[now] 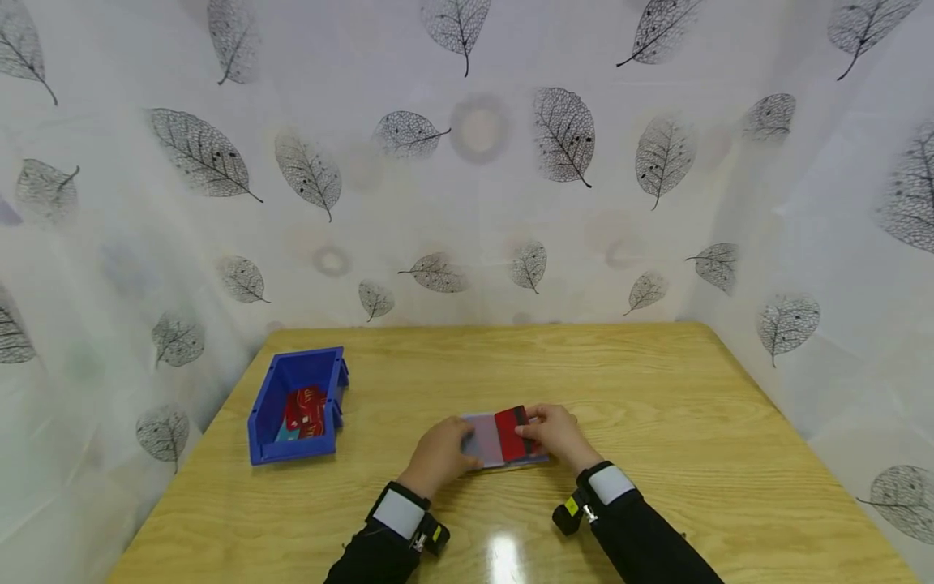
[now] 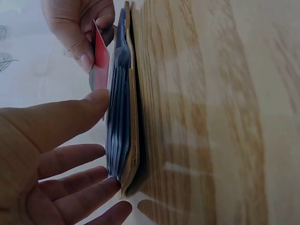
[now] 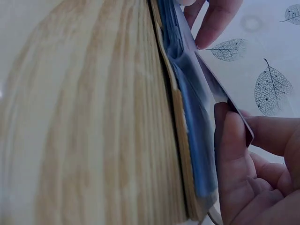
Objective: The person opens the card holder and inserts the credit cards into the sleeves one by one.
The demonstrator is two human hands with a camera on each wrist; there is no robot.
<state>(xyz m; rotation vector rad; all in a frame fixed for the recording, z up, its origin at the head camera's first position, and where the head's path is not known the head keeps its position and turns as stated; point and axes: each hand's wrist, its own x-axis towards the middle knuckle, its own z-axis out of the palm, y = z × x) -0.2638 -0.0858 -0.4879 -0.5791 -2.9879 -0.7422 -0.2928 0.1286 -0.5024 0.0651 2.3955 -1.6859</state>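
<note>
A card holder with clear plastic sleeves lies spread on the wooden table. Seen edge-on in the left wrist view, its stacked sleeves sit inside a tan cover. My left hand holds the left end, thumb over the top sleeve and fingers along the edge. My right hand pinches a red card with a dark stripe between thumb and fingers. In the right wrist view the card slants over the holder's sleeves, one end lower toward them.
A blue plastic bin stands at the table's left side. Inside it lie several red cards and a light blue one. A leaf-print curtain hangs behind and along both sides of the table.
</note>
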